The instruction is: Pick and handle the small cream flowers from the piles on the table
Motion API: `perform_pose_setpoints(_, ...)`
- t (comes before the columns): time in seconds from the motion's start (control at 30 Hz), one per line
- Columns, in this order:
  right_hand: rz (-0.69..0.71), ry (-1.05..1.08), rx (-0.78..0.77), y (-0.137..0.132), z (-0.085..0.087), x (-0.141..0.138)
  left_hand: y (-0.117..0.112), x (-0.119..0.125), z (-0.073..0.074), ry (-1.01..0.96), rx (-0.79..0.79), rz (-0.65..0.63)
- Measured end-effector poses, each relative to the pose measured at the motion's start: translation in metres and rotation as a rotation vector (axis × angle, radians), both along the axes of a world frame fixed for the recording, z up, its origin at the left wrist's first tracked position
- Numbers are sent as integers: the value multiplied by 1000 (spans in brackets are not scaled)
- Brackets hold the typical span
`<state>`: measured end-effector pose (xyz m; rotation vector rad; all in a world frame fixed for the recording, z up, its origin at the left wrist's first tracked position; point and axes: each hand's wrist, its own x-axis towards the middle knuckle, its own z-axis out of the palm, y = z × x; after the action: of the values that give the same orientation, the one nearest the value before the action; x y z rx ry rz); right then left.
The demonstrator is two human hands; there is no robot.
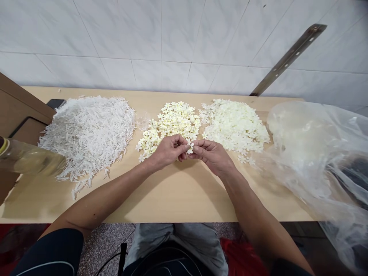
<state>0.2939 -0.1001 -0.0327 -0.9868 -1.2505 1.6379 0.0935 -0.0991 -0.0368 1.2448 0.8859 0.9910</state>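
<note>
Between my two hands is a small white artificial flower [190,148], pinched from both sides just above the table. My left hand [171,150] is closed, thumb and forefinger at the flower's left edge. From the right, my right hand [211,153] grips the same flower with closed fingertips. Right behind them lies a pile of yellow-centred flowers [179,119]. A larger pile of pale flowers [237,124] spreads to the right of it. Over on the left is a big heap of thin white stems [92,134]. Whether a stem is in my fingers is hidden.
A clear plastic bag [304,142] covers the table's right end. At the left stand a bottle [31,157] and a cardboard box [23,103]. A slotted metal bracket [287,59] leans on the tiled wall [178,34]. The wooden table [172,199] ends close to my lap.
</note>
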Motion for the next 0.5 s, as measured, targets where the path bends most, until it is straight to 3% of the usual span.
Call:
perform_pose_setpoints(0.23, -78, -228, 221, -8, -3, -11, -7, 5, -1, 140, 53, 116)
perform_pose_setpoints(0.5, -150, -192, 248, -11, -7, -17, -6, 4, 0, 90, 66, 112)
